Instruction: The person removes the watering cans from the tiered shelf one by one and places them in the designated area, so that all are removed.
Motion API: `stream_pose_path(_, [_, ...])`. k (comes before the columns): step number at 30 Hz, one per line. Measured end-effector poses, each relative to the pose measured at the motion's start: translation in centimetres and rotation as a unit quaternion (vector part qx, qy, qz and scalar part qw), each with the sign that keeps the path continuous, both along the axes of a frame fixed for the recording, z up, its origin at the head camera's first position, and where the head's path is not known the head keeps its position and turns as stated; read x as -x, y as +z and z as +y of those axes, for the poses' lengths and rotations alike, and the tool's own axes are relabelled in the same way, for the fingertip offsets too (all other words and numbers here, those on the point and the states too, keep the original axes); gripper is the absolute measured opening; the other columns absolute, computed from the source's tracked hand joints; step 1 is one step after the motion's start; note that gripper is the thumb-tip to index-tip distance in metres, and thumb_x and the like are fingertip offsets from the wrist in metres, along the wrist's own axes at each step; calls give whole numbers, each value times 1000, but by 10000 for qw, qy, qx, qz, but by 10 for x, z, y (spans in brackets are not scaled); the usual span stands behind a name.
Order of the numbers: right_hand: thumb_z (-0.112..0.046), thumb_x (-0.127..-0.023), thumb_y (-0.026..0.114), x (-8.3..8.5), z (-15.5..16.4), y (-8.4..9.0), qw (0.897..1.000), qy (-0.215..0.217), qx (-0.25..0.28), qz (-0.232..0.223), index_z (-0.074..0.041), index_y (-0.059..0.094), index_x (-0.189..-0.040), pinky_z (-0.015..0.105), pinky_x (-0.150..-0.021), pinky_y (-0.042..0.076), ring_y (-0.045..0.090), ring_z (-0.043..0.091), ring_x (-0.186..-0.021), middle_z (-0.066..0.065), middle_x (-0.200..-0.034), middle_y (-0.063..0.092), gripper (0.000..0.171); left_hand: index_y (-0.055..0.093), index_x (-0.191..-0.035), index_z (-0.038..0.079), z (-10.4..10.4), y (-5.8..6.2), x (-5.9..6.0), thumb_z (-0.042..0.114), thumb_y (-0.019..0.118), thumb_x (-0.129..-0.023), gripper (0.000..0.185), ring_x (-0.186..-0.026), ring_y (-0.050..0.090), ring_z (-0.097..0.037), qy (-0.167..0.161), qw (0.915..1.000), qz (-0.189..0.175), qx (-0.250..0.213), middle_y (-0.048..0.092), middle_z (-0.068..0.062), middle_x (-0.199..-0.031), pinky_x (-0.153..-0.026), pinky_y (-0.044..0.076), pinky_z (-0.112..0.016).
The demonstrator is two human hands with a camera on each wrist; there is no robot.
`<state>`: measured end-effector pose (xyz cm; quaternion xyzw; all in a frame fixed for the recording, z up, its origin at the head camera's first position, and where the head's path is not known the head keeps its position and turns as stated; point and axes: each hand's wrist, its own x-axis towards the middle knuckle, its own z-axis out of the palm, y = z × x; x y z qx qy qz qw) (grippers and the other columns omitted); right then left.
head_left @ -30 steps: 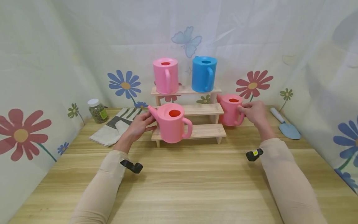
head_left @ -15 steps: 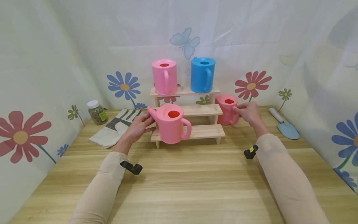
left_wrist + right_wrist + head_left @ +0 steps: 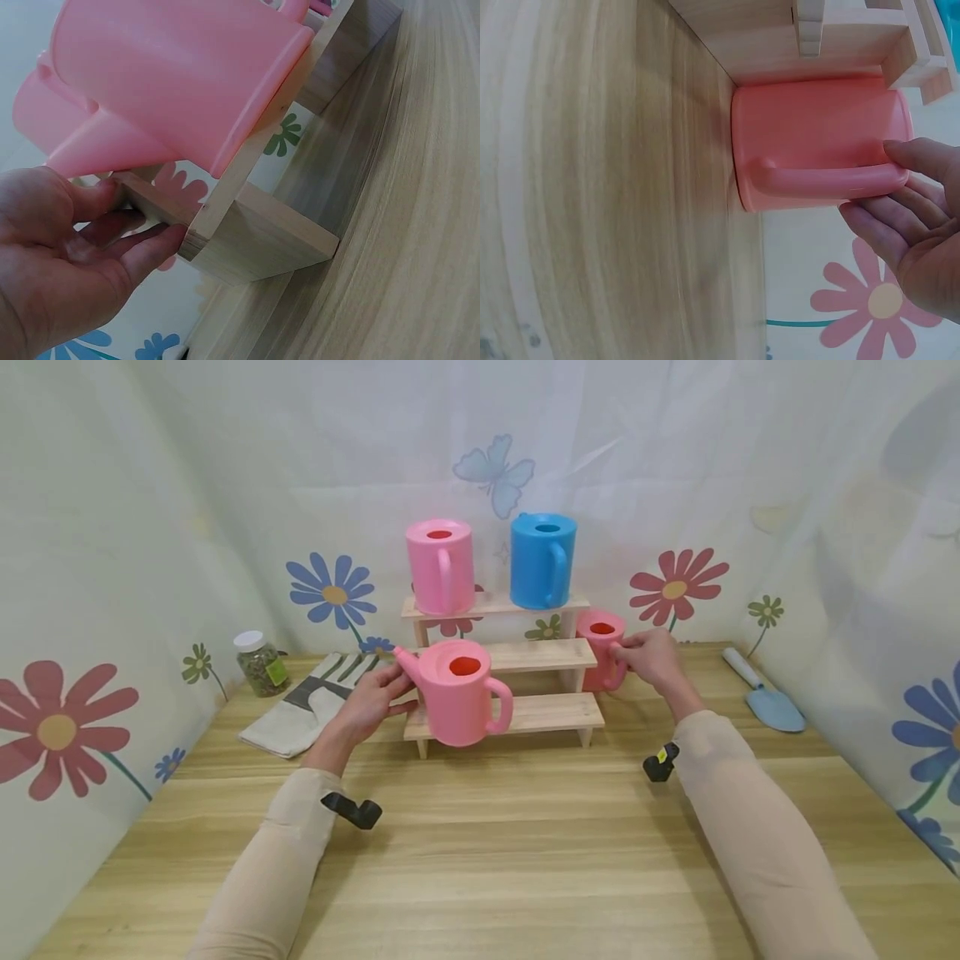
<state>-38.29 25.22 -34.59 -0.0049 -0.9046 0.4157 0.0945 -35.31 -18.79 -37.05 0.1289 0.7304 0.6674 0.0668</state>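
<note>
Right-hand pink watering can [image 3: 597, 653] has slid left compared with a second ago, and the right hand [image 3: 654, 658] has gone with it. It's now tucked up close against the right end of the three-tier wooden stand [image 3: 555, 712], upright on the wood-grain table [image 3: 480, 852], with its handle [image 3: 825, 182] facing the hand. Can't tell if can and stand actually touch. That hand has thumb and fingers pinched around the upper part of the handle.

Left hand [image 3: 367, 702] is over at the other end of the stand and isn't gripping anything: fingers gently bent, thumb apart from them, fingertips at the end of the lowest board. It's right by the spout [image 3: 407, 664] of the front pink watering can [image 3: 459, 706], which sits on the bottom tier with its handle to the right. The two hands are well apart.

Up on the top tier it's a paler pink can [image 3: 427, 568] on the left and a blue can [image 3: 534, 572] on the right. Further out, a white-lidded jar [image 3: 262, 670] and a grey-and-white glove [image 3: 277, 731] are on the left, and a pale blue trowel [image 3: 774, 707] lies on the right. Flowery backdrop [image 3: 637, 460] behind it all.
</note>
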Motion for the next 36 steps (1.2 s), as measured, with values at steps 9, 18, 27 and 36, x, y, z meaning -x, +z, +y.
stream_pose_path(9, [-35,-83,65,-1,0,-1,10000,13,16,22,-2,66,-107,32,-64,44,58,28,-79,15,-91,66,41,41,-138,15,-1,-1,2,24,46,-93,46,-119,44,-23,27,10000,-37,4,45,-8,-133,-88,45,-45])
stream_pose_path(18, [-35,-84,64,-9,0,16,9979,-93,-376,513,1,64,-110,40,-72,51,57,29,-87,17,-100,63,44,40,-139,15,-1,-1,3,22,45,-94,45,-120,43,-23,-21,10000,1,-19,44,-8,-134,-90,42,-48])
stream_pose_path(27, [-43,-83,62,-30,-18,63,9934,-222,-127,1120,-4,62,-116,38,-81,50,57,25,-100,13,-109,62,51,39,-139,14,-1,5,-2,24,46,-94,47,-121,41,-24,-70,9999,-102,-105,42,-9,-135,-93,39,-51])
stream_pose_path(36, [-56,-76,62,-45,-61,104,9915,14,510,1193,-14,64,-117,30,-80,50,59,17,-95,2,-108,64,59,40,-138,14,0,0,0,22,46,-94,46,-119,44,-23,17,9999,-21,-109,45,-8,-133,-90,43,-48])
